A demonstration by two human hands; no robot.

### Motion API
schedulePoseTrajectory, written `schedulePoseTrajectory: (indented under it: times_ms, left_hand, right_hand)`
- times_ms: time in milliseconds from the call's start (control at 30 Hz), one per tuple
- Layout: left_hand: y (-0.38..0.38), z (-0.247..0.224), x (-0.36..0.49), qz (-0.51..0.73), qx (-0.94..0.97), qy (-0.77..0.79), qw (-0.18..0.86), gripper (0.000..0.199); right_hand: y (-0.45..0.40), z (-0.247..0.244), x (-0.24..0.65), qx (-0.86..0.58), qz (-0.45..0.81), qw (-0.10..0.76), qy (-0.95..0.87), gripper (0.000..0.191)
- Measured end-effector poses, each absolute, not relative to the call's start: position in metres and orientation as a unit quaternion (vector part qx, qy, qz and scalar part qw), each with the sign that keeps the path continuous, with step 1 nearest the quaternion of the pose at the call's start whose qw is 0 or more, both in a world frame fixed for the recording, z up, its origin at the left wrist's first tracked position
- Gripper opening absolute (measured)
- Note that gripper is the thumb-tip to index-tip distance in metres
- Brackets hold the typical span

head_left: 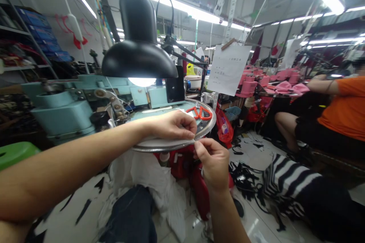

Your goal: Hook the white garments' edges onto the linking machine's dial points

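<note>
Along the near rim of a round linking machine (pixel 212 123) lies a strip of white fabric (pixel 164 142). My left hand (pixel 175 124) is closed above the rim, its thumb and fingertips pinching the fabric's right end. Just below and to the right, my right hand (pixel 213 159) pinches the same end, with its fingertips nearly touching the left ones. What sits exactly between the fingertips is too small to make out beyond a bit of white. Red-handled scissors (pixel 201 113) rest on the machine top behind my hands. More white cloth (pixel 148 182) hangs below, over my lap.
A black lamp (pixel 139 57) hangs over the machine, with a dark phone (pixel 175 87) behind it. A paper sheet (pixel 228 68) hangs at the right. A person in an orange top (pixel 345 106) sits farther right. Striped knitwear (pixel 296 178) and dark scraps lie on the floor.
</note>
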State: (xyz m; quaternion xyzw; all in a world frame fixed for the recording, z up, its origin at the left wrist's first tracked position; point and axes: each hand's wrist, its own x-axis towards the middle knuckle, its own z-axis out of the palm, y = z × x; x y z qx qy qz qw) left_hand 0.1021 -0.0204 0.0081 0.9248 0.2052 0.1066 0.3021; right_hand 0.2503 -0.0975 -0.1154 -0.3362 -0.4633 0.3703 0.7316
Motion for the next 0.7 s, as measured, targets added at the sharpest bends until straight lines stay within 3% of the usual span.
schedulePoseTrajectory:
  times_ms: [433, 633, 700]
  left_hand:
    - [-0.019, 0.009, 0.105, 0.104, 0.926, 0.218, 0.291, 0.021]
    - [-0.018, 0.012, 0.102, 0.113, 0.934, 0.237, 0.241, 0.015]
    - [-0.012, 0.006, 0.101, 0.128, 0.931, 0.204, 0.273, 0.020]
  right_hand:
    - [-0.091, -0.125, 0.233, -0.285, 0.446, 0.758, -0.380, 0.019]
    - [-0.104, -0.131, 0.256, -0.378, 0.424, 0.744, -0.351, 0.023]
    - [-0.119, -0.151, 0.275, -0.430, 0.397, 0.746, -0.317, 0.025]
